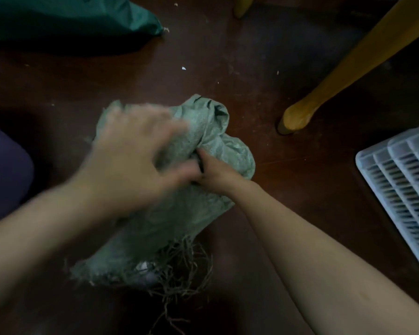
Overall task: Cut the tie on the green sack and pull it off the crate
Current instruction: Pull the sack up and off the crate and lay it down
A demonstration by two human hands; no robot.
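Note:
A pale green woven sack (213,131) lies crumpled on the dark floor in the middle of the view, its frayed open edge (179,269) toward me. My left hand (131,153), blurred by motion, rests spread on top of the sack. My right hand (211,174) is closed on a bunched fold near the sack's middle, with a dark thin object against the thumb that I cannot identify. A white slatted plastic crate (402,180) sits bare at the right edge, apart from the sack. No tie is visible.
A dark green filled bag (65,15) lies at the top left. A yellow wooden furniture leg (344,71) slants down to the floor right of the sack, another at the top (242,4). A dark purple shape (3,170) sits at the left edge.

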